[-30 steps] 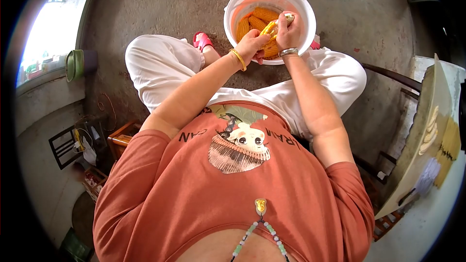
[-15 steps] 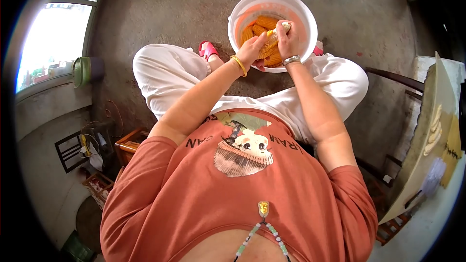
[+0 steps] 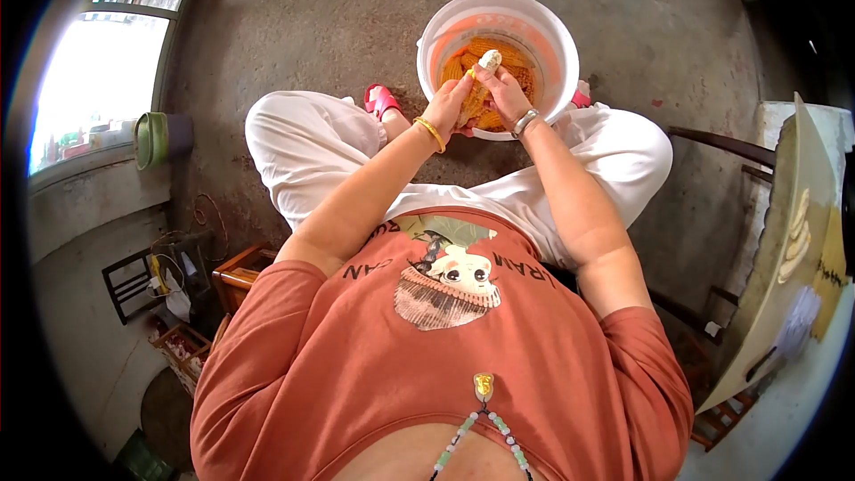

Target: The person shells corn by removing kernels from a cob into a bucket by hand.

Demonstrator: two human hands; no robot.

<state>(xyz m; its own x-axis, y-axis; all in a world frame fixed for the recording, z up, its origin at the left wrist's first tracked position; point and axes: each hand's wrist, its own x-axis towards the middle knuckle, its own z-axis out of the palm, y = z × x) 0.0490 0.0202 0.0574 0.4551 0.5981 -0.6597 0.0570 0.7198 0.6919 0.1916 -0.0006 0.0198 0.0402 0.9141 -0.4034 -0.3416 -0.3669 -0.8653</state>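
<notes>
Left hand (image 3: 443, 110) and right hand (image 3: 505, 96) pinch one cob (image 3: 490, 60) by near edge of bucket (image 3: 557, 49). Firm grip, inside that edge, seems best.

Grey-brown stained floor (image 3: 312, 27) all round. Bright window (image 3: 100, 89) upper left, small items blurred along its sill; green container (image 3: 151, 141) just below, dark purplish one (image 3: 180, 137) touching it. Lower left is clutter — dark slatted frame (image 3: 128, 288) against the wall, white bag (image 3: 178, 305) beside it, glossy orange-brown wooden piece (image 3: 239, 278), small crate (image 3: 185, 352) with contents too small to tell. Right side: pale board (image 3: 748, 312), cream-coloured lumps (image 3: 795, 236) in a row on it, crumpled clear plastic (image 3: 798, 319) near them — dark curved bar (image 3: 723, 146) beyond.
</notes>
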